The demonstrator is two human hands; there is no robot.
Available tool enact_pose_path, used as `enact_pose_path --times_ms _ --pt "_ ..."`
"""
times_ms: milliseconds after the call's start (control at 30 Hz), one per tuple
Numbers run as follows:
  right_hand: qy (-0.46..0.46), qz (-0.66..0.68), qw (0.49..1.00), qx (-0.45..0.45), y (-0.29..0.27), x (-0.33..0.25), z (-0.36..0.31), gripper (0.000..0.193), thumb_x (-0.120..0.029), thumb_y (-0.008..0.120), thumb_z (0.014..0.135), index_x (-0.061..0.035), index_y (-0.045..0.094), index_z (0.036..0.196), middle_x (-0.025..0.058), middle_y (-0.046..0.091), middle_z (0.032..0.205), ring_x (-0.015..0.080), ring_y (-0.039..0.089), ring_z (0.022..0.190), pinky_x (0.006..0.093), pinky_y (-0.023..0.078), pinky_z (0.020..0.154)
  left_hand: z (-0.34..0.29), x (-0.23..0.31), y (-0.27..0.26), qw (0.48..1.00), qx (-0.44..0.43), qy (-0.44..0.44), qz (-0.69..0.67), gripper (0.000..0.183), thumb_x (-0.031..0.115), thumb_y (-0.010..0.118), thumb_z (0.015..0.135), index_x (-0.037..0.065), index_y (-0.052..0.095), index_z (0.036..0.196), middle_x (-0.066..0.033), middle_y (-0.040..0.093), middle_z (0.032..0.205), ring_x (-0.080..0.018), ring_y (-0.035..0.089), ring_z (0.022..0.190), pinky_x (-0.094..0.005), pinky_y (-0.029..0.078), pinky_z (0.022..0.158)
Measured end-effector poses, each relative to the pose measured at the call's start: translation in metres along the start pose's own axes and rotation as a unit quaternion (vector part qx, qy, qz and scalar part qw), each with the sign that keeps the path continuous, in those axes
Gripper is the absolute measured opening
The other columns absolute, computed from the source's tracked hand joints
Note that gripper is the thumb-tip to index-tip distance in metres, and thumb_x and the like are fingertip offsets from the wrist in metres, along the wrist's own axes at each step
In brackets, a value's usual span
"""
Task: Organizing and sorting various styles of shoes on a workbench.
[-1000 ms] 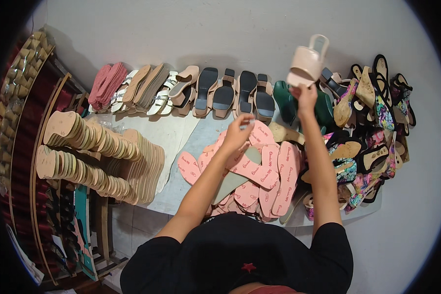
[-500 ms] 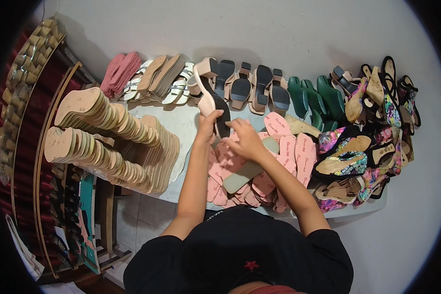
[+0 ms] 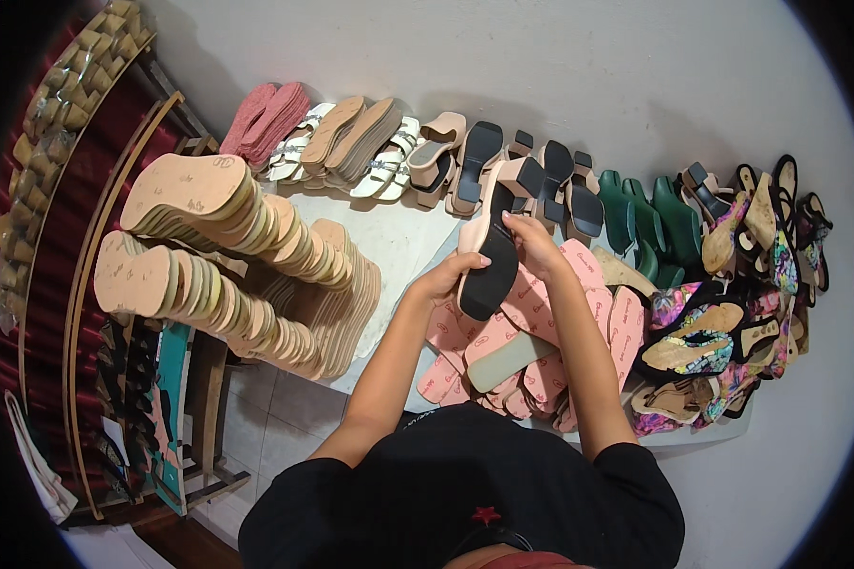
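A beige block-heeled sandal (image 3: 491, 273) is held sole up over the table, its black sole facing me and its heel toward the wall. My left hand (image 3: 449, 277) grips the near left edge near the toe, thumb on the sole. My right hand (image 3: 533, 248) is closed round the right side, its thumb on the sole nearer the heel. Beneath lies a loose pile of pink printed insoles (image 3: 624, 327), with a pale grey-green oblong slab (image 3: 510, 360) on top. Beyond the held sandal, similar beige heeled sandals (image 3: 481, 156) stand in a row.
Tall stacks of beige sole pieces (image 3: 185, 194) fill the table's left. Along the wall are pink soles (image 3: 275, 116), white sandals (image 3: 389, 161) and green shoe lasts (image 3: 678, 223). Colourful sandals (image 3: 702, 332) heap at the right. A rack (image 3: 199, 408) stands lower left.
The sandal has turned so its sole faces me more fully. My right hand has moved from beside the toe to grip its right side; my left has shifted toward the toe. The view has shifted.
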State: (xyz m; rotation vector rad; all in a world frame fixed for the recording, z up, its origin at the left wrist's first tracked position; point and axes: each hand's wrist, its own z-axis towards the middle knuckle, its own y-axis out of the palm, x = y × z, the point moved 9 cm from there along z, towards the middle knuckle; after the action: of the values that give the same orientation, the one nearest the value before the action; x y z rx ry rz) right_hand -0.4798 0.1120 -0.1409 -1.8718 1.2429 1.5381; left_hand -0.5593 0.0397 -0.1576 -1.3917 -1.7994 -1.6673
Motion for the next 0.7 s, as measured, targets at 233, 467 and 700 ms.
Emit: enact_pose_path --times_ms 233,467,700 --pt "-0.054 0.054 0.993 0.088 -0.036 -0.018 0.028 0.023 -0.022 0.054 0.087 -0.0001 0.058 0.090 0.0035 0.059 0.075 0.0108 0.054 0.062 0.0215 0.043 0.058 0.027 0.016 -0.008 0.997 0.035 0.041 -0.055 0.044 0.026 0.051 0.086 -0.001 0.039 0.118 -0.0100 0.055 0.101 -0.0147 0.058 0.087 -0.0272 0.050 0.075" --pt "-0.066 0.114 0.970 0.205 -0.087 -0.011 0.040 0.019 -0.019 0.055 0.085 -0.0013 0.058 0.079 0.0025 0.057 0.066 0.0115 0.053 0.053 0.0236 0.042 0.050 0.037 0.025 -0.056 0.989 0.115 0.033 0.088 0.036 0.028 0.044 0.090 0.006 0.041 0.119 -0.0103 0.054 0.110 -0.0198 0.056 0.094 -0.0325 0.048 0.074" --pt "-0.050 0.178 0.954 0.236 -0.101 -0.019 0.071 0.023 -0.017 0.060 0.078 0.0043 0.058 0.087 0.0084 0.060 0.076 0.0176 0.059 0.063 0.0290 0.048 0.058 0.033 0.056 -0.164 0.903 0.385 0.185 -0.037 0.030 0.024 0.049 0.086 0.007 0.042 0.110 -0.0097 0.056 0.103 -0.0187 0.054 0.088 -0.0315 0.043 0.074"
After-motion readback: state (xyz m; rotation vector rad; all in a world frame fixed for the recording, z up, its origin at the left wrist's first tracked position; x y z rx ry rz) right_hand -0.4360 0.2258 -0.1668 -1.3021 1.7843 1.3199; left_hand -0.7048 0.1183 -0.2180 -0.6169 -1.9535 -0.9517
